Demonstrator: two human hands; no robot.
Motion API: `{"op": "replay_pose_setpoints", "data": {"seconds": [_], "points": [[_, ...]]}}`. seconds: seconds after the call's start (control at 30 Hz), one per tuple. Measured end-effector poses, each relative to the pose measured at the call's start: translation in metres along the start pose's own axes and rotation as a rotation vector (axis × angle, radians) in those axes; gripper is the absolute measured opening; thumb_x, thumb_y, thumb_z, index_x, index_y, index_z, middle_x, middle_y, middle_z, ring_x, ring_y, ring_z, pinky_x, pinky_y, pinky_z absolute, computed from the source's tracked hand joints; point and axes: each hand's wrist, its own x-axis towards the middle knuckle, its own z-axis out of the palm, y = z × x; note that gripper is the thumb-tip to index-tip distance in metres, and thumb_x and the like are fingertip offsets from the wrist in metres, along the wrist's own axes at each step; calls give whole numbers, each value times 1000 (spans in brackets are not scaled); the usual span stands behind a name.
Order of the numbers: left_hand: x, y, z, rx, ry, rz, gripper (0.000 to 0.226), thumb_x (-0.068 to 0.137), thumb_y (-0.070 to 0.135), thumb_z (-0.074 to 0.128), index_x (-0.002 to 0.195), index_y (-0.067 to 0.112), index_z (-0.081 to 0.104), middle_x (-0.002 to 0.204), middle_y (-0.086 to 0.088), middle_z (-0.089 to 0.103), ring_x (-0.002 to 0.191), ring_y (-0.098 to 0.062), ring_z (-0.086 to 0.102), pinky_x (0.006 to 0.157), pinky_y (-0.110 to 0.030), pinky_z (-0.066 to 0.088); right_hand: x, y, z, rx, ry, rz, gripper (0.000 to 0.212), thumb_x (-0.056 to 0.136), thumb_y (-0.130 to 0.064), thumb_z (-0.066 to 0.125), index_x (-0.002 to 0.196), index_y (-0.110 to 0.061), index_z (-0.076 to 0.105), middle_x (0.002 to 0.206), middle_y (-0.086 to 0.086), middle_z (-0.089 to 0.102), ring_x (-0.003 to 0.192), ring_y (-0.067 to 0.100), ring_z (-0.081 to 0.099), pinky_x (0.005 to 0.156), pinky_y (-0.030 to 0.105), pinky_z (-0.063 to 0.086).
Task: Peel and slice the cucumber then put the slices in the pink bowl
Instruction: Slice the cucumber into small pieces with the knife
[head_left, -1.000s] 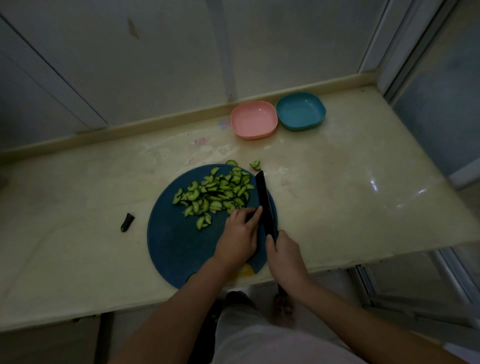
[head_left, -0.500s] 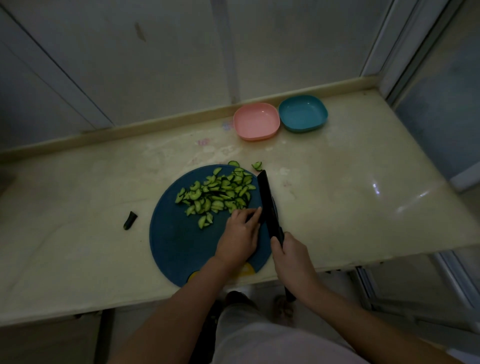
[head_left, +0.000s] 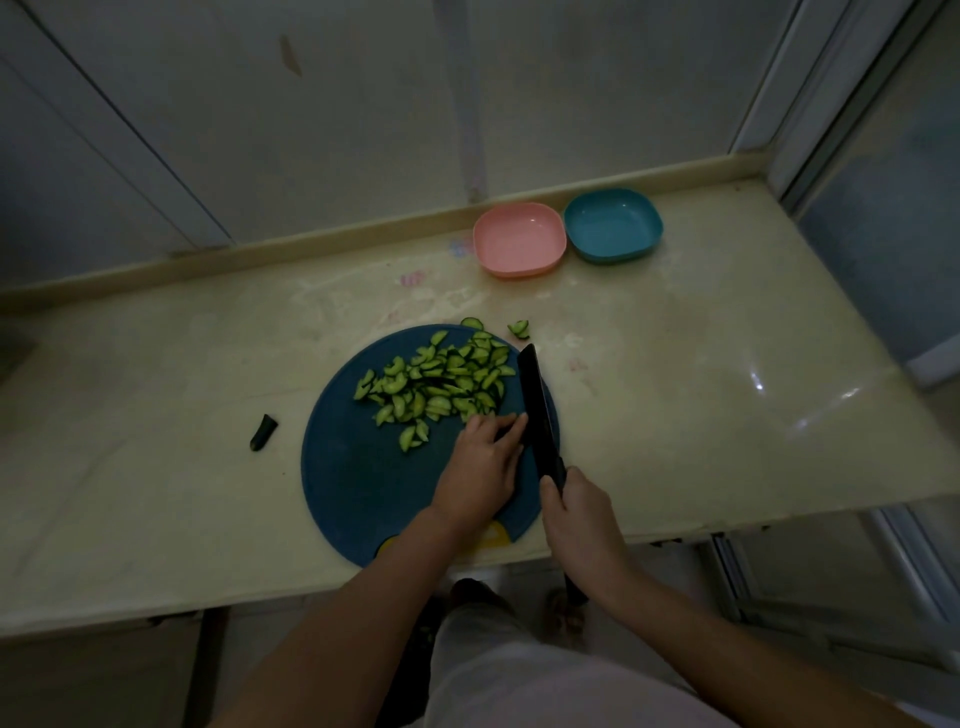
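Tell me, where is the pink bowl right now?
In the head view, the pink bowl sits at the back edge of the counter, right of centre, just left of the blue bowl and beyond the blue cutting board.

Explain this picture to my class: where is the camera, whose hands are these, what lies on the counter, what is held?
No machine: a person works with bare hands, and one camera on their head looks down, so the arms enter from below. The right hand grips a black knife. The left hand rests beside the blade at the cucumber slices; what its fingers cover is hidden. The slices lie on a round blue cutting board on a pale counter. A cucumber end lies left of the board. At the back stand a pink bowl and a blue bowl, both empty.
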Motion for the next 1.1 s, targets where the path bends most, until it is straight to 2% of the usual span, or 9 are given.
{"op": "replay_pose_setpoints", "data": {"seconds": [0.13, 0.33, 0.5, 0.6, 0.7, 0.8, 0.87, 1.0, 1.1], "points": [[0, 1, -2, -13, 6, 12, 42, 90, 19, 39, 122, 0, 59, 101, -14, 63, 89, -28, 53, 76, -38, 51, 5, -1, 11, -30, 19, 18, 30, 100, -24, 34, 72, -19, 38, 68, -3, 45, 57, 5, 41, 45, 16, 28], [0, 3, -5, -42, -10, -7, 45, 90, 21, 37, 125, 1, 56, 105, -15, 62, 93, -30, 54, 81, -38, 50, 7, -7, 16, 39, 68, 30, 30, 100, -22, 36, 70, -20, 37, 68, -3, 45, 57, 3, 42, 45, 15, 34], [0, 2, -4, -49, -8, -12, 44, 91, 22, 38, 126, 2, 56, 105, -13, 63, 94, -29, 55, 85, -37, 47, 8, -1, 12, 73, 60, 51, 32, 100, -24, 38, 68, -18, 38, 66, 0, 46, 56, 7, 42, 46, 17, 29], [0, 2, -4, -44, -3, -13, 44, 91, 23, 38, 125, 2, 57, 105, -13, 63, 94, -28, 54, 85, -35, 45, 3, 1, 7, 54, 35, 40, 32, 100, -25, 38, 69, -17, 40, 66, 1, 47, 56, 8, 43, 46, 17, 31], [0, 1, -3, -57, 10, -25, 39, 92, 20, 46, 125, 3, 56, 106, -12, 63, 96, -26, 52, 88, -29, 40, -4, 1, 4, 58, 23, 23, 32, 99, -25, 38, 69, -17, 40, 65, 0, 47, 55, 7, 42, 47, 16, 34], [0, 0, -3, -82, 10, -43, 38, 90, 16, 51, 124, 2, 56, 106, -12, 63, 98, -27, 53, 91, -25, 33, -9, 2, 1, 60, 21, 13, 31, 99, -25, 39, 69, -17, 40, 65, -1, 47, 57, 9, 44, 48, 18, 31], [0, 0, -2, -78, 11, -34, 37, 89, 16, 52, 123, 1, 57, 106, -12, 64, 96, -26, 53, 90, -24, 33, -12, 2, 0, 54, 15, 16, 30, 99, -25, 38, 71, -15, 41, 66, -1, 48, 59, 12, 46, 49, 23, 33], [-1, 1, -4, -62, 10, 25, 39, 92, 21, 45, 121, 0, 59, 103, -12, 65, 91, -23, 49, 85, -26, 36, -15, 3, 0, 58, 22, 16, 31, 99, -24, 39, 68, -19, 40, 65, -1, 48, 56, 7, 44, 46, 14, 34], [-1, 3, -7, -50, -3, 39, 43, 91, 24, 40, 121, 1, 59, 104, -12, 65, 89, -26, 53, 83, -29, 41, -16, 5, 0, 45, 27, 30, 31, 99, -25, 39, 68, -20, 40, 67, 0, 50, 57, 8, 46, 46, 18, 32]]}}
